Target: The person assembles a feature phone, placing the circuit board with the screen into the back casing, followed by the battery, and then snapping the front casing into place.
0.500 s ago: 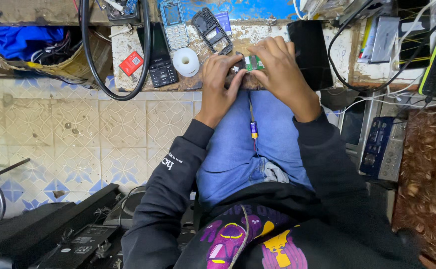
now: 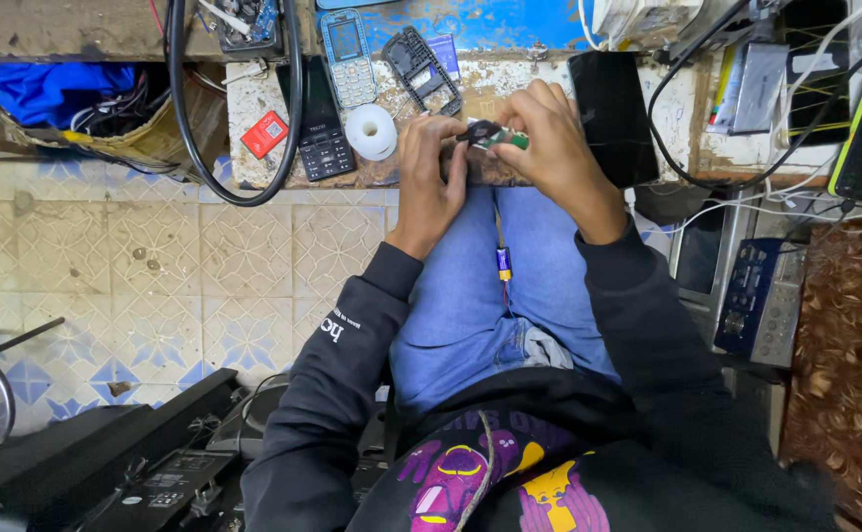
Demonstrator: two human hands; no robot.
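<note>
My left hand (image 2: 429, 172) and my right hand (image 2: 554, 148) meet at the front edge of a worn workbench (image 2: 490, 84). Together they hold a small green circuit board (image 2: 500, 140) with a dark part on its left end. Fingers of both hands pinch it from either side. A thin tool with a purple and yellow handle (image 2: 502, 258) hangs below the hands over my blue jeans; its tip is hidden behind the hands.
On the bench lie a blue keypad phone (image 2: 349, 54), a black keypad phone (image 2: 322, 133), a bare phone frame (image 2: 421, 67), a white tape roll (image 2: 371, 131), a red card (image 2: 265, 133) and a black smartphone (image 2: 611, 116). A black cable loop (image 2: 239, 187) hangs left. Electronic boxes (image 2: 761, 300) stand right.
Both hands have stayed at the bench edge on the small board; only slight finger shifts show.
</note>
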